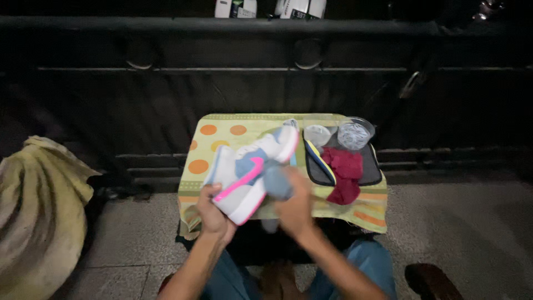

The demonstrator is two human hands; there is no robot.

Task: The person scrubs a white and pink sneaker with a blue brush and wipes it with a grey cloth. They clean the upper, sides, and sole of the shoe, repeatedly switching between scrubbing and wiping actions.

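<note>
Hands (214, 214) grip sneaker (252, 169) and cloth (276, 180).

The white containers (270, 8) behind the rail are cut off by the top edge. The left hand (212, 214) hides the sneaker's (252, 169) heel, and a grey cloth (276, 180) covers part of its side. The surface's (222, 125) near edge is hidden behind both hands. The contents of the clear cups (354, 133) are too blurred to tell.

Lying on the dark tray (371, 173): red cloth (345, 172); standing at its far edge: two clear cups (355, 133); slumping far left: tan sack (39, 211).
</note>
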